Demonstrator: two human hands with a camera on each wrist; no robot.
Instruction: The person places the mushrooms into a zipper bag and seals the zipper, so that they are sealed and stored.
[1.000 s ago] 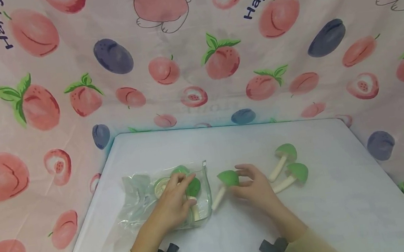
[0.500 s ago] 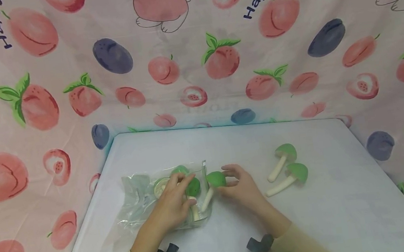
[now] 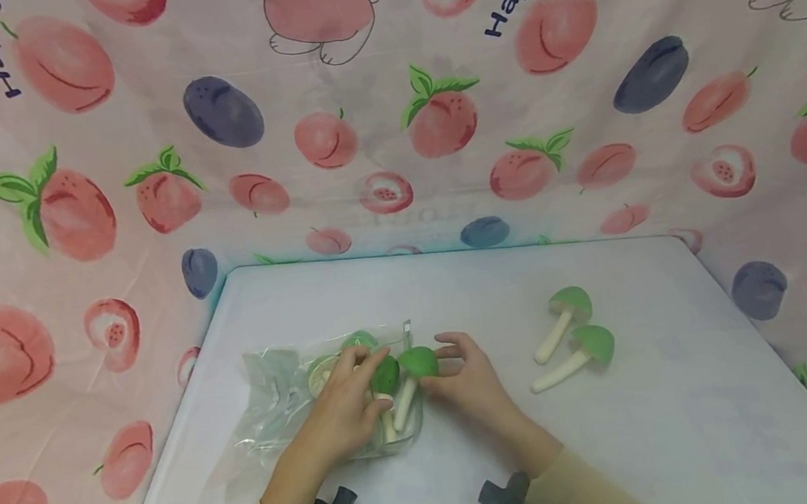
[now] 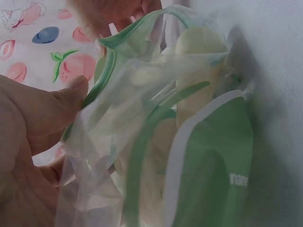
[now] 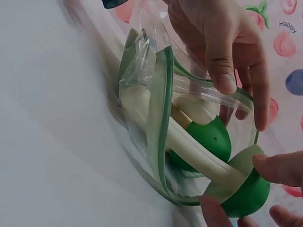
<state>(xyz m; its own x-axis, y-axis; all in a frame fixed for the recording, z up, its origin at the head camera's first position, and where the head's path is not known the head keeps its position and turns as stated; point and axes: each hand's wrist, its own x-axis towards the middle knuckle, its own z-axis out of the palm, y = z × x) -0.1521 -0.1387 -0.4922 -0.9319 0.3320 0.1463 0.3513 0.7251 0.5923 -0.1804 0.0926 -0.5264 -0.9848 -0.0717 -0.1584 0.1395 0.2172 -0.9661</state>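
A clear zip bag [image 3: 270, 394] with a green zip strip lies on the white table, its mouth facing right. My left hand [image 3: 347, 406] grips the upper edge of that mouth, thumb and fingers at the zip strip [image 5: 165, 109], holding it apart. Between the thumb and fingers of my right hand [image 3: 474, 378] is a toy mushroom [image 3: 419, 361], pinched by its green cap. In the right wrist view its pale stem [image 5: 199, 153] points into the bag's mouth, with the cap at the rim. Other green-capped mushrooms [image 5: 208, 144] are inside the bag, partly hidden by my left hand.
Two more toy mushrooms [image 3: 571, 301] lie on the table [image 3: 666, 421] to the right, side by side. Behind the table hangs a pink cloth [image 3: 390, 144] printed with fruit. A dark curved piece [image 3: 505, 494] shows at each wrist.
My right hand has moved left with the mushroom, bringing its stem from outside the bag into the mouth. My left hand and the bag have stayed put.
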